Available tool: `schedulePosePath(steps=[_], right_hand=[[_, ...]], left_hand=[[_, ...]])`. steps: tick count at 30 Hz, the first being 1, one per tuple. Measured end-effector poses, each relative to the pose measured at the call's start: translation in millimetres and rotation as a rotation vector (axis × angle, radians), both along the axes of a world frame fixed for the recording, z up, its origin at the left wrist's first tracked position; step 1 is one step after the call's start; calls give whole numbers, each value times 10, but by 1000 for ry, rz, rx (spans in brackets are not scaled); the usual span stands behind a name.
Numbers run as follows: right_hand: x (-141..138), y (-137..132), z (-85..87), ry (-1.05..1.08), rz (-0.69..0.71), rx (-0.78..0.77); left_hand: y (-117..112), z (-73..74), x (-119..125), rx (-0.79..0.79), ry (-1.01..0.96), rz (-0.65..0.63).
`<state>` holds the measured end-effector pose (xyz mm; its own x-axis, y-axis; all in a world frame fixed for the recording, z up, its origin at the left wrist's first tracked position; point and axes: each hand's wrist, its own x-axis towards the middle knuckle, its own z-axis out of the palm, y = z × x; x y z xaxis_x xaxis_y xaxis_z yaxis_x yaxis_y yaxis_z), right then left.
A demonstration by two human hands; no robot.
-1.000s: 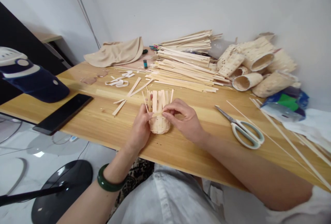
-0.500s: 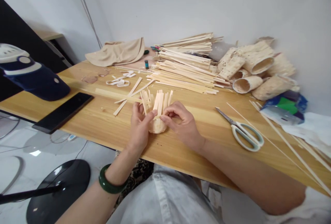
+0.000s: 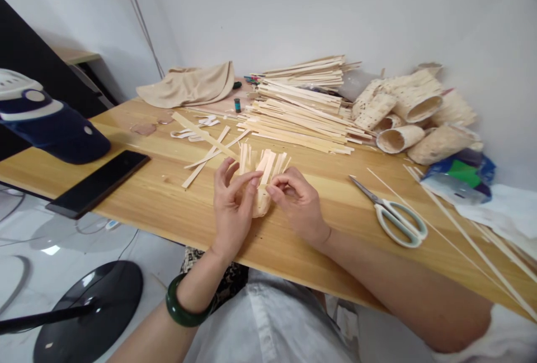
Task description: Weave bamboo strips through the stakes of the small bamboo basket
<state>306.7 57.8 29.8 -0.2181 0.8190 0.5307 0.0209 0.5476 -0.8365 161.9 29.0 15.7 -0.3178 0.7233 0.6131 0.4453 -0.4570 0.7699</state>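
Note:
Between my hands, near the table's front edge, is a small woven basket (image 3: 262, 204) of pale flat strips, with its upright strips (image 3: 267, 165) fanning out at the top. My left hand (image 3: 235, 199) is closed around its left side, thumb and forefinger pressed at the weave. With thumb and fingers pinched, my right hand (image 3: 298, 199) grips the basket's right side, at a thin strip along the weave. A long weaving strip (image 3: 203, 135) runs from the basket up and to the left, past my left fingers. The basket's far side is hidden.
Scissors (image 3: 396, 215) lie to the right, beside long thin strips (image 3: 465, 220). Behind are stacked strips (image 3: 302, 111), a thread spool (image 3: 237, 105) and several woven tubes (image 3: 403, 103). A phone (image 3: 98, 183) and a dark blue bottle (image 3: 54, 122) are at left.
The basket has turned and shifted slightly right. Its long strip has swung from nearly level to slanting up and left. My left forefinger has moved across the basket's front.

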Motion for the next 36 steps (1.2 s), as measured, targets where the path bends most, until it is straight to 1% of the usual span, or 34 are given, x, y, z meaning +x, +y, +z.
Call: schedulePosePath(steps=[3,6,10,14,17,21,27,32,36], right_hand=[[11,1,-8,-19,-4,33],[10,8,-10,-5,9,67],[10,4,4,-6,15,85],[13,-12,11,-2,27,140],[15,-9,6,4,39,155],[18,16,-2,-14,28,73],[-2,23,-10,19,45,-22],[-34,3,-23,8,-21,-60],[-43,-9,-45,7,-58,-40]], left_hand=[[8,-44,10,-6,4,-43],[-4,-49,-8,-88,-23,-100],[-17,8,-59,-236,-72,-185],[-3,70,-98,-308,-139,-250],[-9,83,-92,-304,-136,-248],[-32,55,-57,-261,-102,-222],[-25,49,-30,-231,-200,-216],[1,53,-16,-258,-307,-279],[3,84,-24,-289,-319,-324]])
